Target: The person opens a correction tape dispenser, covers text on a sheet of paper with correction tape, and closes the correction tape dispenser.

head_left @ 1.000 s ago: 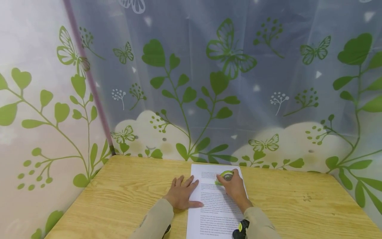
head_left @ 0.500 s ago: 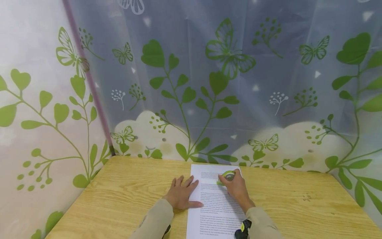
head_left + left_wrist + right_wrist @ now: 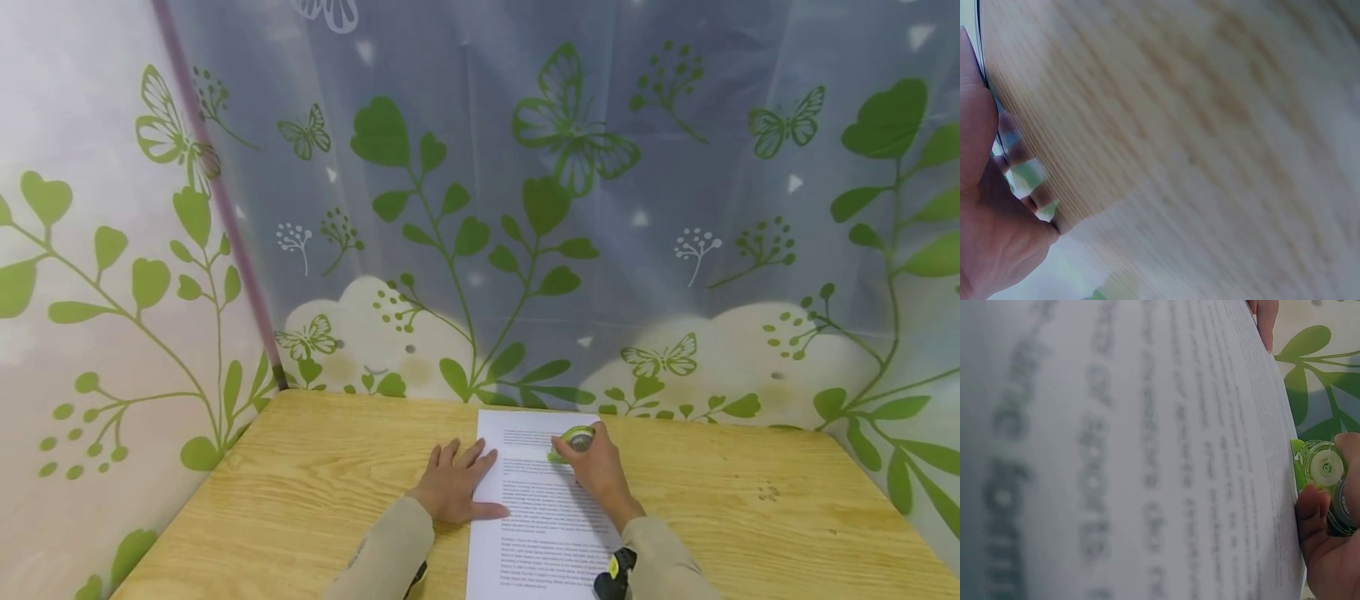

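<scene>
My right hand [image 3: 600, 471] pinches a green correction tape dispenser [image 3: 577, 438] between thumb and fingers, its tip down at the upper lines of a printed sheet of paper [image 3: 517, 542]. In the right wrist view, the correction tape [image 3: 1325, 464] shows a clear case with a round reel inside, its green tip right at the page. My left hand [image 3: 453, 487] lies flat with spread fingers, thumb and fingertips over the sheet's left edge and the palm beside it. The left wrist view catches only part of that left hand [image 3: 997, 212] against the wood.
The sheet lies lengthwise on a light wood-grain table [image 3: 322, 467], its top close to the table's back edge. A curtain [image 3: 480, 208] printed with leaves and butterflies hangs behind and along the sides. Bare tabletop shows left and right of the paper.
The right hand with the correction tape has slid slightly to the right along the upper text lines. The left hand stays in place on the sheet's edge.
</scene>
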Demonstrator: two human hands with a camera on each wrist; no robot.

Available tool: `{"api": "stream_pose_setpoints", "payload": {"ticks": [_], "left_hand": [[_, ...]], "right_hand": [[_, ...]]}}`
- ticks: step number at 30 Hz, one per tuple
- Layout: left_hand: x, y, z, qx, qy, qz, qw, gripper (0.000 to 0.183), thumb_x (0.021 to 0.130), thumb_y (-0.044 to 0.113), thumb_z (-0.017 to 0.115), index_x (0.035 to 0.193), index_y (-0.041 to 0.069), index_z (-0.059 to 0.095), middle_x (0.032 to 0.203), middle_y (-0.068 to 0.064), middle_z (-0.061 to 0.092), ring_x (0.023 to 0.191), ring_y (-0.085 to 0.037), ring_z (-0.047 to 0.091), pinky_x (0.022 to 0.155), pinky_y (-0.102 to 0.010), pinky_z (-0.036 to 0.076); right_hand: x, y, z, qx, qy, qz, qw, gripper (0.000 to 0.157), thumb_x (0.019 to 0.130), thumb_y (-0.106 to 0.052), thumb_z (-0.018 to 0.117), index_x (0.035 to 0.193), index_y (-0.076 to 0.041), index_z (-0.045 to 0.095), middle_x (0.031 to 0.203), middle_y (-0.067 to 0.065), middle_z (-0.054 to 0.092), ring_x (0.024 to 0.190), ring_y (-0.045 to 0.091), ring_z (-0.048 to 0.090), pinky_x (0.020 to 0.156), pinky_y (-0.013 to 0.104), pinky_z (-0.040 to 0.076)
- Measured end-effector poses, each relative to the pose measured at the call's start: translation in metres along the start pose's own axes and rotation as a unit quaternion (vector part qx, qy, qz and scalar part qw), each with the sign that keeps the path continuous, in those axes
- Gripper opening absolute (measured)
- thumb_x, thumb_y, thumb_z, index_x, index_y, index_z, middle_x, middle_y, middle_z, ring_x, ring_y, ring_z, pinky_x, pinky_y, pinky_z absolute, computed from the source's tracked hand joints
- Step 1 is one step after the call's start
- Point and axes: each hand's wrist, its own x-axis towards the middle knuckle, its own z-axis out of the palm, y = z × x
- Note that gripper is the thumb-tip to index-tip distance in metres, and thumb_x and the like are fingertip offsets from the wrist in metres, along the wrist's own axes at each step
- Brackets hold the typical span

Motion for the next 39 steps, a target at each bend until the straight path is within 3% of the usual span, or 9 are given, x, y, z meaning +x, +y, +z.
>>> {"api": "stream_pose_setpoints", "payload": {"ticks": [14, 27, 39], "left_hand": [[0.003, -0.002, 0.004, 0.003, 0.005, 0.006, 1.0000, 0.088, 0.084, 0.072, 0.048, 0.151, 0.017, 0.029, 0.156, -0.009, 0.023, 0.138, -0.045, 0.019, 0.107, -0.061, 0.015], [0.002, -0.002, 0.005, -0.001, 0.005, 0.005, 1.0000, 0.089, 0.084, 0.071, 0.049, 0.151, 0.017, 0.030, 0.156, -0.009, 0.024, 0.138, -0.045, 0.019, 0.107, -0.062, 0.014], [0.003, -0.002, 0.005, 0.000, 0.006, 0.006, 1.0000, 0.088, 0.084, 0.071, 0.049, 0.151, 0.017, 0.030, 0.156, -0.010, 0.024, 0.137, -0.045, 0.019, 0.107, -0.062, 0.014]], "right_hand": [[0.002, 0.004, -0.006, -0.020, 0.014, 0.003, 1.000, 0.063, 0.086, -0.040, 0.070, 0.119, 0.005, 0.039, 0.093, 0.017, 0.056, 0.076, 0.023, 0.057, 0.064, 0.036, 0.046], [-0.002, 0.008, -0.011, -0.013, 0.008, 0.008, 1.000, 0.073, 0.086, -0.041, 0.070, 0.128, 0.008, 0.036, 0.093, 0.017, 0.057, 0.076, 0.023, 0.056, 0.063, 0.035, 0.046], [-0.001, 0.012, -0.015, -0.008, 0.014, 0.011, 1.000, 0.067, 0.086, -0.042, 0.070, 0.123, 0.005, 0.039, 0.093, 0.016, 0.058, 0.076, 0.023, 0.055, 0.063, 0.035, 0.044]]}}
